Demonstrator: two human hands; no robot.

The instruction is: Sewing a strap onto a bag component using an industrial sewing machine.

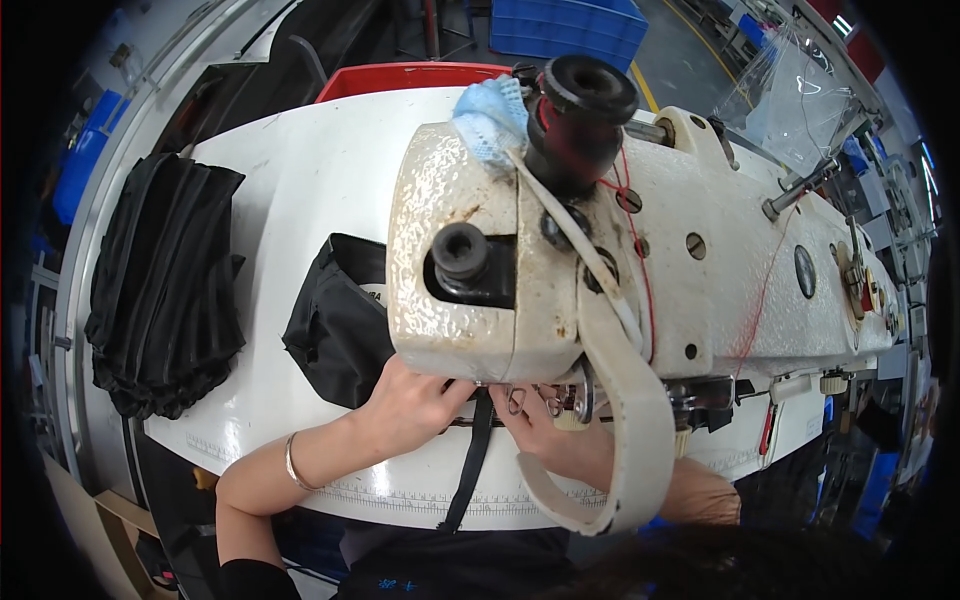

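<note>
A white sewing machine head (450,340) covers part of the work. Under its front end, my left hand (415,405) is closed, its fingertips pinching the top of a narrow black strap (472,465). The strap's loose end hangs over the table's front edge. My right hand (545,430) is on the strap's other side, fingers closed in against it beside the metal parts near the needle; its fingertips are partly hidden. Beyond my left hand lies a black fabric piece (335,325) with a pale printed patch, partly behind the machine head.
A thick stack of folded black fabric pieces (170,290) lies at the left of the white table (265,250). A curved white lever (640,430) comes down over my right wrist. Red thread (640,250) runs along the machine. Behind are a red bin (400,75) and a blue crate (565,30).
</note>
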